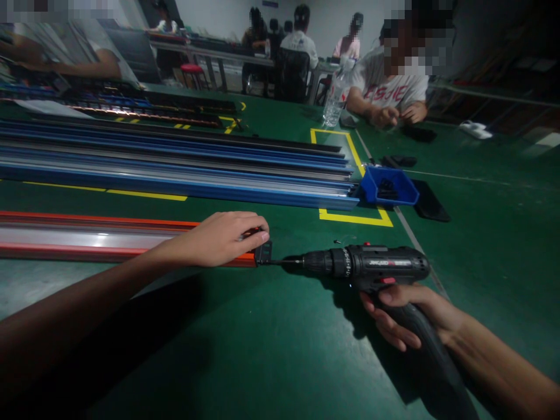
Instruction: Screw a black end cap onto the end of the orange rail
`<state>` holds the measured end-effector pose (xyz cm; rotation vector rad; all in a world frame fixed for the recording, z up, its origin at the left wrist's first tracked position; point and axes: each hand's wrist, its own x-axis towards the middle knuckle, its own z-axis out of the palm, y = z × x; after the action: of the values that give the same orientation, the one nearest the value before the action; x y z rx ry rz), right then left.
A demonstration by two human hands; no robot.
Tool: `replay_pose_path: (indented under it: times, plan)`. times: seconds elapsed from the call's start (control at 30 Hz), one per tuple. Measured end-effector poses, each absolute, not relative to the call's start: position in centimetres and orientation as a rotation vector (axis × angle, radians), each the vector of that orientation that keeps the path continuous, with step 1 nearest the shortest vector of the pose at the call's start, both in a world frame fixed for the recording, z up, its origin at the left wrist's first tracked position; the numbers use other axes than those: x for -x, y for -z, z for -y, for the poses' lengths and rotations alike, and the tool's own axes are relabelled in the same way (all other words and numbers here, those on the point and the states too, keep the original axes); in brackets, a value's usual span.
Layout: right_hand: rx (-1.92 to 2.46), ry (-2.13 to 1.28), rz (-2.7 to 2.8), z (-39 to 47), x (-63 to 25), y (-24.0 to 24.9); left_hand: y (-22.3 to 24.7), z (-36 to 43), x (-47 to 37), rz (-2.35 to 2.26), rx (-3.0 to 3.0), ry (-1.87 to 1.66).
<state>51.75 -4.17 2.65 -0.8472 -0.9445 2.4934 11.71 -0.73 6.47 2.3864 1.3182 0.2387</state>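
Observation:
My left hand (pixel 223 236) is closed over the right end of a long orange-red metal profile (pixel 100 240) with a silvery inner face. At that end sits a small black end cap (pixel 263 252), just past my fingertips. My right hand (pixel 402 315) wraps around the handle of a black cordless drill (pixel 376 265) with red buttons. The drill lies level and points left, its long thin bit reaching the lower part of the end cap. A small dark screw (pixel 337 241) lies on the green table above the chuck.
Several blue and black profiles (pixel 219 169) lie parallel beyond the orange one. By their right ends stands a blue bin (pixel 389 186) of dark parts, beside a dark phone-like slab (pixel 431 201). A plastic bottle (pixel 335 96) stands farther back. A co-worker (pixel 389 87) sits across the table.

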Motion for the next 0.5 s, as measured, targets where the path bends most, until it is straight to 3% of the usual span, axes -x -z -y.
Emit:
replay_pose_path:
  times: [0.5]
  plan:
    - [0.822,-2.509,0.938,4.14,-51.72,-2.57,-6.37,0.76,-11.66,-1.323,-2.394,-0.236]
